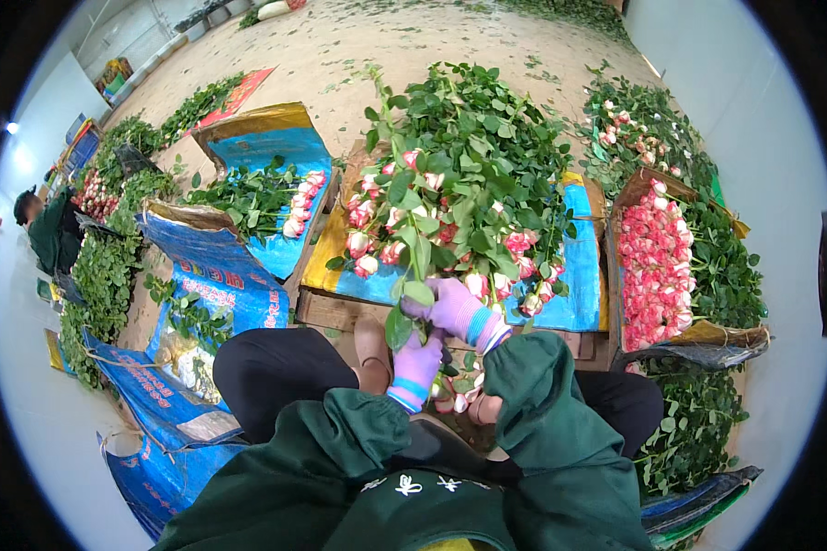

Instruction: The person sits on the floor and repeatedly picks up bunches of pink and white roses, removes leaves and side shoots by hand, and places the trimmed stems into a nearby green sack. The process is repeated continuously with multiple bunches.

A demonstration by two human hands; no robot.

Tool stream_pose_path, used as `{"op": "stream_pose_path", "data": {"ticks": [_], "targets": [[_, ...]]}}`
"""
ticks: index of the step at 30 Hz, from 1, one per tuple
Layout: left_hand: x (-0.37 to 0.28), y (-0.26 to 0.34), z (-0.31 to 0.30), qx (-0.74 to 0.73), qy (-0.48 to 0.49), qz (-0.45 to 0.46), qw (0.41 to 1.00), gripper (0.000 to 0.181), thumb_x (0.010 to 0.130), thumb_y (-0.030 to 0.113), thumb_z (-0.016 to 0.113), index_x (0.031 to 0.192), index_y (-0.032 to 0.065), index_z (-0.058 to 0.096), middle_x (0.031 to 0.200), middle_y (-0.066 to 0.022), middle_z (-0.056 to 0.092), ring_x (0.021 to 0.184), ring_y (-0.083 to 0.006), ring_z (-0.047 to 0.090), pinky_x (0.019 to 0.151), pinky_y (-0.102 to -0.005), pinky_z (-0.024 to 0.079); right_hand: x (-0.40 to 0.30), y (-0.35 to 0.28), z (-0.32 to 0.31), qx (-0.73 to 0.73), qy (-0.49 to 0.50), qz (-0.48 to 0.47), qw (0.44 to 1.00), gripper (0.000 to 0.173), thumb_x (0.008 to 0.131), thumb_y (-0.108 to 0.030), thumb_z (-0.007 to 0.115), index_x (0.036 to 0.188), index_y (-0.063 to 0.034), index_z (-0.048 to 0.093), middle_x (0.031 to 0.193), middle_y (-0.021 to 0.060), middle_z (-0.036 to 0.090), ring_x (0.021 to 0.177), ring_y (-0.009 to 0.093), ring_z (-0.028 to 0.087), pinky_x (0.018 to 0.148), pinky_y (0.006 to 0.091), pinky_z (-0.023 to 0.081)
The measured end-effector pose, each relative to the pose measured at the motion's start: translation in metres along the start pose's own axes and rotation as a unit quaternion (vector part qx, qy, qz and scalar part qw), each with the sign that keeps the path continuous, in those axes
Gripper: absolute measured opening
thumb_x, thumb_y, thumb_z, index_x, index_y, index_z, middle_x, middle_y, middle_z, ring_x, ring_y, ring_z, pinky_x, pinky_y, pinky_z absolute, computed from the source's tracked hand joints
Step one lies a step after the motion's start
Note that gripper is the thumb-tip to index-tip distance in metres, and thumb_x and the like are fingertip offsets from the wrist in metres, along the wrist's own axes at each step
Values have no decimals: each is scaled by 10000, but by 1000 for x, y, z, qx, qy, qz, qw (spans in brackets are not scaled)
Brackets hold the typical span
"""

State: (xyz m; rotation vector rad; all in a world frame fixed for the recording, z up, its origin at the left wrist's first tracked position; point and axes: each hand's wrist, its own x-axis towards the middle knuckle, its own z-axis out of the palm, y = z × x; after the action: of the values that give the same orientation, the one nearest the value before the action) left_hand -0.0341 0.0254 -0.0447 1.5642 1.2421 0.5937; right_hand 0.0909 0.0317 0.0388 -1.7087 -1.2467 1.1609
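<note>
Both my hands wear purple knit gloves with striped cuffs and meet on one leafy rose stem (419,255) in front of my knees. My left hand (415,365) is closed low, near the flower end, which my fingers hide. My right hand (451,306) grips just above it, beside a broad leaf. The stem points away from me over a heap of cut pink-and-white roses (475,158). That heap lies on a blue and yellow sheet (582,255) over a low wooden stand. Loose petals (462,396) lie between my feet.
At right, a sheet-lined holder (617,289) contains tightly stacked roses. At left, a blue sheet cradle (317,148) bears several roses, with more blue sheets (200,275) nearer me. Rose piles (696,413) line both sides. Another person (55,231) is at far left. Leaves litter the floor (358,41).
</note>
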Motion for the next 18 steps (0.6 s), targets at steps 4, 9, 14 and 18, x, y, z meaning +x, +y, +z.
{"op": "stream_pose_path", "data": {"ticks": [4,9,14,18], "targets": [[-13,6,-9,322,-107,63,939,724,781,620,385,1167,18,499,1035,-201,585,1033,-354,520,886,-431,380,-2,38,8,-84,45,28,995,307,775,-316,600,913,-43,626,797,169,629,733,306,607,687,354,477],[-34,-16,-43,83,-298,-7,951,315,841,242,532,1102,70,565,881,-90,639,809,-147,605,753,-282,465,-21,110,-14,-370,20,178,911,284,790,-337,552,903,-98,656,901,155,633,847,326,604,750,387,473],[-50,-34,-50,188,-369,12,910,275,832,262,536,1068,130,587,903,-83,644,816,-214,623,750,-306,468,-27,184,15,-501,35,179,846,203,745,-217,543,883,-108,646,881,130,643,840,296,618,723,402,485],[-40,-37,-41,137,-361,-31,922,334,844,287,527,1124,108,557,961,-75,643,869,-174,611,795,-289,448,-15,189,35,-526,13,223,821,208,755,-147,515,903,-118,659,912,129,646,884,279,619,713,402,480]]}}
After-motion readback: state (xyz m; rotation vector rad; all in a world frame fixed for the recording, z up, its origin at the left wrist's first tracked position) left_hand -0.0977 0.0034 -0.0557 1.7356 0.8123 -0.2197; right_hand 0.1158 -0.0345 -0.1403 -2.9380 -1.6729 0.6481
